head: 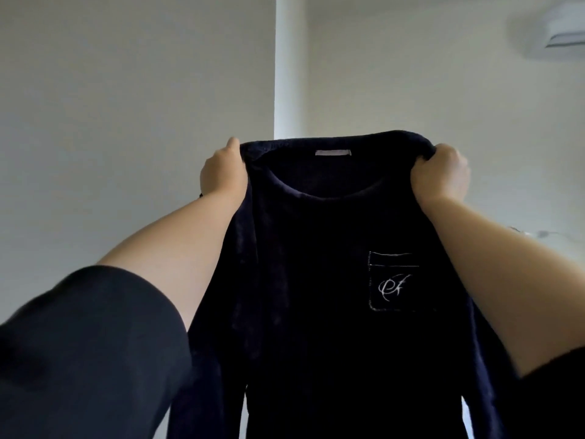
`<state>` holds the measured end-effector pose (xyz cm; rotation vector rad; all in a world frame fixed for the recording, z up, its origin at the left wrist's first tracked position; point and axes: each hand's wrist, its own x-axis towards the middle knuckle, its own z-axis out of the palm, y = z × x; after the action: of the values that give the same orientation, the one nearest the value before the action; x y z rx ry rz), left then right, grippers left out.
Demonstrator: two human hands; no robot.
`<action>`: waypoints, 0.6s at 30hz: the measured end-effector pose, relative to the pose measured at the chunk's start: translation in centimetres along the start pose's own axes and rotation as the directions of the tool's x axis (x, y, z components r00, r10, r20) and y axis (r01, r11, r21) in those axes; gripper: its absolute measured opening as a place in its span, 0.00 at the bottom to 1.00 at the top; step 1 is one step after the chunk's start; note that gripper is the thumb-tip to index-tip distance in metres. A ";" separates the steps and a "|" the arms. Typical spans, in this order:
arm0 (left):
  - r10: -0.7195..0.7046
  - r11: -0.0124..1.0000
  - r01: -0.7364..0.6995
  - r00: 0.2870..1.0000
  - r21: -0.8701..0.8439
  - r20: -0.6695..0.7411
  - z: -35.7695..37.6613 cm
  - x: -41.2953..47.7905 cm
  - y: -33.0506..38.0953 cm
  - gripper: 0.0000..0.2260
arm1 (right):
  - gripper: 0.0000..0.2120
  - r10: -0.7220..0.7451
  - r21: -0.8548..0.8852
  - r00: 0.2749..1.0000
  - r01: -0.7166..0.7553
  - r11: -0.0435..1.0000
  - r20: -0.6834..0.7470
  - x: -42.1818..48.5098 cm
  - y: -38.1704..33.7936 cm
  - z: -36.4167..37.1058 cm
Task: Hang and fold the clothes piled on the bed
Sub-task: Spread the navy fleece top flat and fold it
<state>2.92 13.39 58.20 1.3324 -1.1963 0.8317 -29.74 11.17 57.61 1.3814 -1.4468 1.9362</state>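
Observation:
A dark navy long-sleeved top [319, 280] hangs upright in front of me, held up by its shoulders. It has a round neck with a pale label inside and a chest pocket [394, 282] with a white stitched monogram. My left hand [221, 172] grips the left shoulder seam. My right hand [441, 175] grips the bunched fabric of the right shoulder. Its sleeves hang down along both sides, and its hem runs out of view below. The bed and the pile of clothes are out of sight.
Behind the top are pale walls with a white vertical corner or pillar [289, 68]. An air-conditioning unit [560, 30] sits high at the right. My dark sleeves fill the lower left and lower right corners.

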 end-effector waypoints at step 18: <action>-0.338 0.941 0.116 0.378 0.318 0.862 30.2 -35.1 -3.8 0.04 | 0.08 0.656 -0.744 0.542 -0.080 0.663 0.526 -25.3 34.0 13.0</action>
<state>-6.82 -10.11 19.32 2.2148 -1.7048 -0.1105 -37.05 -7.78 18.21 1.6540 -2.7236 0.6987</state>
